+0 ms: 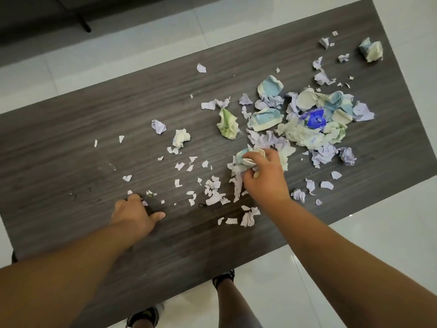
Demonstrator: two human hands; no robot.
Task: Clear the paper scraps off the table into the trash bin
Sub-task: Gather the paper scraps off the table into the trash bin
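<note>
Torn and crumpled paper scraps lie across a dark wood-grain table [71,129]. The biggest heap [314,119], pale blue, cream and lilac with one bright blue piece, sits at the right. My right hand [262,176] grips a crumpled pale wad [247,159] at the heap's near edge. Small lilac bits [212,190] are strewn between my hands. My left hand [134,214] rests on the table near the front, fingers curled over tiny scraps, thumb stuck out to the right. No trash bin is in view.
A lone crumpled ball [371,49] lies at the table's far right corner. White tiled floor [378,245] surrounds the table. My sandalled feet [144,316] stand at the near edge. Dark furniture [47,15] stands beyond the far side.
</note>
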